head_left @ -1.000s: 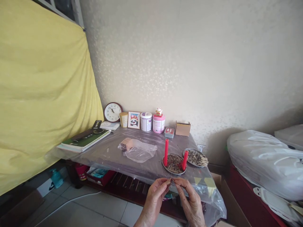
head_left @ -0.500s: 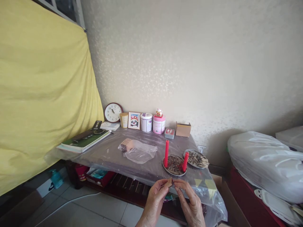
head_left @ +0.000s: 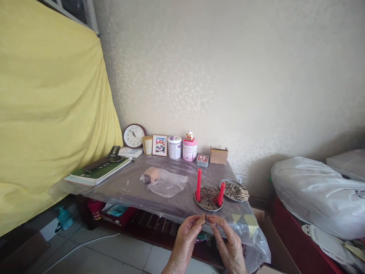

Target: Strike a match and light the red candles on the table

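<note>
My left hand point(head_left: 184, 236) is closed around a small brown matchbox point(head_left: 202, 219), held in front of the table's near edge. Close against the box's right end, my right hand point(head_left: 228, 240) pinches a thin match, mostly hidden by the fingers. Just beyond both hands lies a round metal plate point(head_left: 208, 209) covered in dark burnt bits. Two red candles stand on it: a taller candle point(head_left: 199, 185) at the left and a shorter, slightly leaning candle point(head_left: 221, 194) at the right. Neither shows a flame. A second plate point(head_left: 226, 181) behind holds many matchsticks point(head_left: 242, 193).
Plastic sheeting covers the low table point(head_left: 134, 190). A small carton in a clear bag point(head_left: 171, 184) lies mid-table. Along the wall stand a clock point(head_left: 134, 136), a panda picture point(head_left: 160, 145), cans point(head_left: 175, 147) and an open cardboard box point(head_left: 219, 155). A white bag point(head_left: 308, 194) bulges at right.
The view has shifted slightly, so the table things sit a little further left. Both hands stay together at the matchbox, with only a small movement of the fingers.
</note>
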Demonstrator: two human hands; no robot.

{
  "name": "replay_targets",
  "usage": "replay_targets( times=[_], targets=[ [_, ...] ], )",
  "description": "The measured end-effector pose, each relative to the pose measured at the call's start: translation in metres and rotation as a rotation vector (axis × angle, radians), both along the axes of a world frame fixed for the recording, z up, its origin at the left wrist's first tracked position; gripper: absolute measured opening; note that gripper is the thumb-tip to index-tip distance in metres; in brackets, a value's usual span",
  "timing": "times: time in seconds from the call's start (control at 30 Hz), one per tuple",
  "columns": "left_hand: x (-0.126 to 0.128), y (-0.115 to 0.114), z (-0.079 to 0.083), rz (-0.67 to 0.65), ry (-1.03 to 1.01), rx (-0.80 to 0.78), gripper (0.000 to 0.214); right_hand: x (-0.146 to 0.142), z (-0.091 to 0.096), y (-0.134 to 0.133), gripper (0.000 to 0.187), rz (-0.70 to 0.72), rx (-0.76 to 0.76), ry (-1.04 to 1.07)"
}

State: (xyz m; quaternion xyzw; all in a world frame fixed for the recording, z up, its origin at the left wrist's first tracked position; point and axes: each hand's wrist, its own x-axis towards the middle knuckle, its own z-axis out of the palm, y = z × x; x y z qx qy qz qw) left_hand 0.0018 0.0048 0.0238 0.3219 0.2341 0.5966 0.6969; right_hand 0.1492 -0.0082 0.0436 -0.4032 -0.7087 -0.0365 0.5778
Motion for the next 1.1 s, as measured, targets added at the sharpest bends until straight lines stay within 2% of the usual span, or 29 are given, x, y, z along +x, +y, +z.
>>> replay_targets(
  times=[1.1],
  targets=[
    [-0.0013,-0.0033,0.0015,0.001,0.026,0.009,0.025,-0.0014,0.0007,-0.0013,0.015,0.032,-0.039,0.039]
  ],
)
